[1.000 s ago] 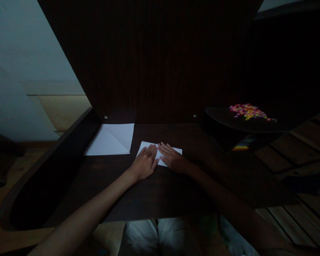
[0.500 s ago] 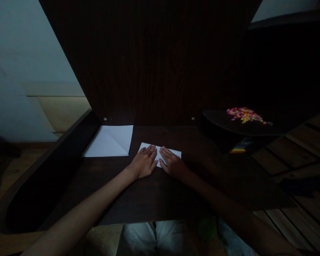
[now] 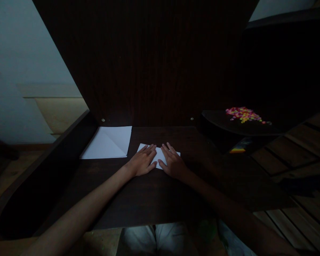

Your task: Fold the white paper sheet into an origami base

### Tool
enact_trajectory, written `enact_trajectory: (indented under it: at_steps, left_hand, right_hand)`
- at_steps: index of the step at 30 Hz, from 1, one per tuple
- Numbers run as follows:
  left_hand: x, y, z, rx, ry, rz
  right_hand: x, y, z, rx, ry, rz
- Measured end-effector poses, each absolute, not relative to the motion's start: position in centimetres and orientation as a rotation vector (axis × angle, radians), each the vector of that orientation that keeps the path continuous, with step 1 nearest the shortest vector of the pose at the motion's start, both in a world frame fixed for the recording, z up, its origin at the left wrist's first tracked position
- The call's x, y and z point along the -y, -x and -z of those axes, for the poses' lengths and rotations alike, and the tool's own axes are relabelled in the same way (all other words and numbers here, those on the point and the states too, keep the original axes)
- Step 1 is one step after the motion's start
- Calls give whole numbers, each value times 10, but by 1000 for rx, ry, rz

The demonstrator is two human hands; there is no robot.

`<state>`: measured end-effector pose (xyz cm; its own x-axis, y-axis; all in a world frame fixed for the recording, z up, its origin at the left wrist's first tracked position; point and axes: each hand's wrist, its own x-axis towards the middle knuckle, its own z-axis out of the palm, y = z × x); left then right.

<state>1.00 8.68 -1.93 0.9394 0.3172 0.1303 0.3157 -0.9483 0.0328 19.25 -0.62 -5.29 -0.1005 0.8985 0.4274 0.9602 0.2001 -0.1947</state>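
White paper (image 3: 160,156) on surface (image 3: 149,199), partly under both hands | left hand (image 3: 142,163) spread flat, paper's bare middle at 3 o'clock | right hand (image 3: 174,164) spread flat, middle at 9 | long axis roughly 9-to-3 | neither hand nearer

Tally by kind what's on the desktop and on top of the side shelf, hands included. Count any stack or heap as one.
Hands: 2 (left hand, right hand)
White paper: 2 (paper under the hands, larger paper at left)
Heap of small multicoloured pieces: 1
Total: 5
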Motion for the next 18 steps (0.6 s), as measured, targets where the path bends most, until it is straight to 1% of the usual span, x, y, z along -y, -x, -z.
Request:
enact_trajectory:
  at_steps: [6, 13, 18]
  left_hand:
    - [-89, -10, 23, -492, -3046, -210]
    - [-90, -10, 21, -509, -3057, -122]
    - [-95, -10, 25, -478, -3051, -150]
  right_hand:
    - [4, -193, 56, 2031, 1738, 168]
    - [2, -192, 59, 2040, 1769, 171]
    - [2, -193, 60, 2063, 1760, 192]
